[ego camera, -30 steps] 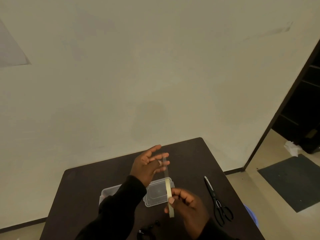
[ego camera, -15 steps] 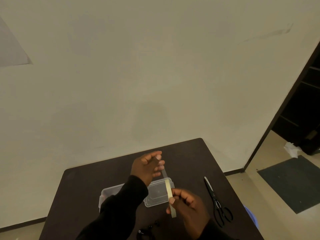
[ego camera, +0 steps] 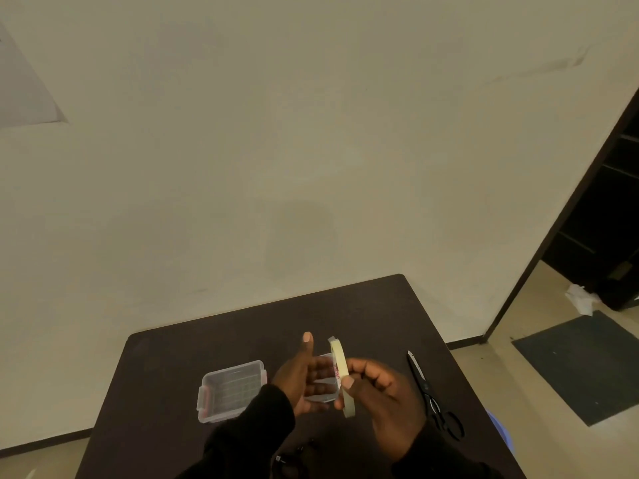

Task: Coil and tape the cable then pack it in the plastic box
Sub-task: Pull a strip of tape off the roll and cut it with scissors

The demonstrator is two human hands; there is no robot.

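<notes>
My right hand (ego camera: 383, 399) pinches a pale yellow roll of tape (ego camera: 342, 371) edge-on above the dark table (ego camera: 173, 375). A short loose end sticks up at the top of the roll. My left hand (ego camera: 304, 378) is spread beside the roll, thumb up and palm toward it, holding nothing that I can see. The clear plastic box (ego camera: 230, 390) with reddish latches sits open on the table to the left. Its clear lid (ego camera: 320, 397) lies behind my hands, mostly hidden. The black cable (ego camera: 294, 458) peeks out near the bottom edge between my sleeves.
Black scissors (ego camera: 430, 397) lie on the table's right side, blades pointing away. A blue round object (ego camera: 501, 430) shows past the table's right edge. A wall stands just behind the table, and a doorway with a dark mat (ego camera: 581, 364) is to the right.
My left hand came down from above the roll and opened beside it. The strip it had drawn up from the roll is now only a short end. The view tilted slightly.
</notes>
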